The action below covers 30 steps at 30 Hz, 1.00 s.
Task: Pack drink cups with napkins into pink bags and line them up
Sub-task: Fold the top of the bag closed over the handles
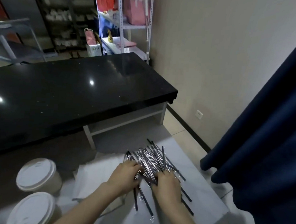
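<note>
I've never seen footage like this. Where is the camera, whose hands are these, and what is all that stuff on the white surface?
There is no machine here. A person wears one wide-angle camera on the head, looking forward and down, so you see their own arms. The left hand and right hand are sunk into a pile of black drinking straws in clear wrappers on the white tabletop. Whether either hand actually grips any is hard to tell. Two white lidded paper cups stand at the lower left. Beyond lies a glossy black counter, and pink paper bags sit far back on a white metal rack.
</note>
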Each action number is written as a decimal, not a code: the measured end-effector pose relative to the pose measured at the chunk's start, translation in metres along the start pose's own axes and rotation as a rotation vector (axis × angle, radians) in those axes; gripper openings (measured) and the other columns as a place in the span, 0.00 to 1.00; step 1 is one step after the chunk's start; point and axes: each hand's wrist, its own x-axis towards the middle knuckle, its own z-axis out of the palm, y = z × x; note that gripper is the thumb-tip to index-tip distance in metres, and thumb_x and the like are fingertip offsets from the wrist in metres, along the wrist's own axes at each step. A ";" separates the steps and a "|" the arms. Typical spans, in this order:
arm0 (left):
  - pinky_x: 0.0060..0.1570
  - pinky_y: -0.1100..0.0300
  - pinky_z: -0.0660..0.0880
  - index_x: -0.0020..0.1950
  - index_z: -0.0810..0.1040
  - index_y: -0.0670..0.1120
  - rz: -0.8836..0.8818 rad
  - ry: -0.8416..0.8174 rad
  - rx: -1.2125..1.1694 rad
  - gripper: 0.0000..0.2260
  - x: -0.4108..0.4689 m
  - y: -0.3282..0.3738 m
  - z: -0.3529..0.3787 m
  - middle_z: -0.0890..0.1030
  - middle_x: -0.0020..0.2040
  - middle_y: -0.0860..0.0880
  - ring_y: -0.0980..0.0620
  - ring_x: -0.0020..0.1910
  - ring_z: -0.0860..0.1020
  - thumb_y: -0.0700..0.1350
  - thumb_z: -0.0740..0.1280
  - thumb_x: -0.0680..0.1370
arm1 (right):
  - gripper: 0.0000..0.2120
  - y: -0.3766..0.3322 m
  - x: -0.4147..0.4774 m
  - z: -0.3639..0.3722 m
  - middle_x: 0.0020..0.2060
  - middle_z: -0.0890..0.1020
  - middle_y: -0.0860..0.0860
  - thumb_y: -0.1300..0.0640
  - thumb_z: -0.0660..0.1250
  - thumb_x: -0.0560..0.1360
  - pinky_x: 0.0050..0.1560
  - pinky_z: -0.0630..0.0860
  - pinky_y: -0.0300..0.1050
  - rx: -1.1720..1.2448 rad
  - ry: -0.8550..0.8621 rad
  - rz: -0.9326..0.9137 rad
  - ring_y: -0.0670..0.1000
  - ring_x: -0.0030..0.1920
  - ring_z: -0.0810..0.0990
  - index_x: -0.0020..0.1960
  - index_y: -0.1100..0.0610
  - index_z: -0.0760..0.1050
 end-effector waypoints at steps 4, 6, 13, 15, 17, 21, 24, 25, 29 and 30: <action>0.55 0.56 0.71 0.61 0.76 0.53 -0.013 0.038 -0.046 0.15 0.005 -0.001 0.003 0.76 0.57 0.51 0.50 0.58 0.74 0.50 0.63 0.76 | 0.09 0.005 0.000 0.001 0.52 0.81 0.47 0.49 0.67 0.74 0.57 0.71 0.45 0.163 0.003 0.061 0.51 0.57 0.74 0.54 0.48 0.78; 0.56 0.58 0.70 0.62 0.76 0.53 -0.017 0.066 -0.080 0.15 0.006 -0.002 0.001 0.77 0.57 0.52 0.51 0.58 0.74 0.49 0.64 0.75 | 0.06 0.007 -0.002 0.001 0.48 0.81 0.47 0.51 0.69 0.73 0.53 0.74 0.44 0.261 0.027 0.103 0.50 0.54 0.75 0.51 0.47 0.79; 0.57 0.62 0.69 0.61 0.76 0.51 -0.103 0.337 -0.240 0.16 0.004 -0.013 -0.016 0.75 0.59 0.53 0.53 0.59 0.72 0.46 0.70 0.74 | 0.02 0.017 -0.005 -0.003 0.39 0.80 0.46 0.52 0.70 0.71 0.47 0.76 0.47 0.409 0.118 0.100 0.49 0.45 0.77 0.43 0.48 0.80; 0.58 0.64 0.67 0.65 0.72 0.51 -0.146 0.369 -0.327 0.22 0.002 -0.016 -0.025 0.73 0.61 0.54 0.54 0.61 0.71 0.45 0.73 0.73 | 0.01 0.017 -0.005 -0.006 0.39 0.80 0.45 0.52 0.70 0.71 0.46 0.76 0.46 0.420 0.120 0.080 0.49 0.44 0.77 0.43 0.48 0.79; 0.62 0.63 0.65 0.70 0.69 0.51 -0.157 0.342 -0.381 0.27 0.000 -0.019 -0.033 0.70 0.65 0.54 0.55 0.64 0.70 0.45 0.74 0.72 | 0.02 0.014 -0.004 -0.009 0.40 0.81 0.46 0.53 0.68 0.72 0.45 0.77 0.46 0.414 0.093 0.074 0.49 0.44 0.78 0.45 0.48 0.79; 0.66 0.61 0.65 0.72 0.66 0.52 -0.130 0.256 -0.351 0.29 -0.007 -0.022 -0.039 0.69 0.69 0.53 0.54 0.68 0.68 0.44 0.72 0.73 | 0.04 0.004 -0.003 -0.016 0.41 0.83 0.46 0.55 0.68 0.73 0.44 0.78 0.46 0.392 0.093 0.062 0.49 0.44 0.80 0.47 0.49 0.79; 0.67 0.59 0.64 0.71 0.69 0.53 -0.096 0.257 -0.320 0.26 -0.014 -0.024 -0.038 0.69 0.70 0.53 0.53 0.68 0.67 0.45 0.71 0.74 | 0.04 -0.002 -0.005 -0.022 0.42 0.82 0.45 0.56 0.69 0.72 0.45 0.78 0.46 0.394 0.113 0.051 0.48 0.45 0.79 0.45 0.48 0.80; 0.68 0.59 0.64 0.70 0.70 0.53 -0.082 0.261 -0.327 0.25 -0.016 -0.024 -0.039 0.69 0.70 0.53 0.53 0.68 0.67 0.46 0.71 0.74 | 0.04 -0.004 -0.006 -0.024 0.41 0.82 0.44 0.56 0.70 0.72 0.45 0.78 0.46 0.412 0.101 0.052 0.48 0.44 0.79 0.44 0.48 0.79; 0.63 0.59 0.70 0.64 0.75 0.53 -0.013 0.290 -0.421 0.19 -0.027 -0.025 -0.054 0.76 0.61 0.55 0.58 0.61 0.73 0.46 0.72 0.74 | 0.08 -0.014 -0.008 -0.040 0.32 0.81 0.40 0.56 0.72 0.70 0.41 0.76 0.38 0.537 0.048 -0.006 0.42 0.37 0.79 0.38 0.44 0.76; 0.61 0.60 0.72 0.62 0.77 0.52 -0.007 0.316 -0.450 0.17 -0.032 -0.026 -0.061 0.78 0.58 0.55 0.60 0.57 0.76 0.45 0.72 0.74 | 0.10 -0.019 -0.009 -0.045 0.32 0.81 0.39 0.57 0.72 0.69 0.41 0.76 0.36 0.551 0.040 -0.044 0.41 0.37 0.79 0.37 0.43 0.76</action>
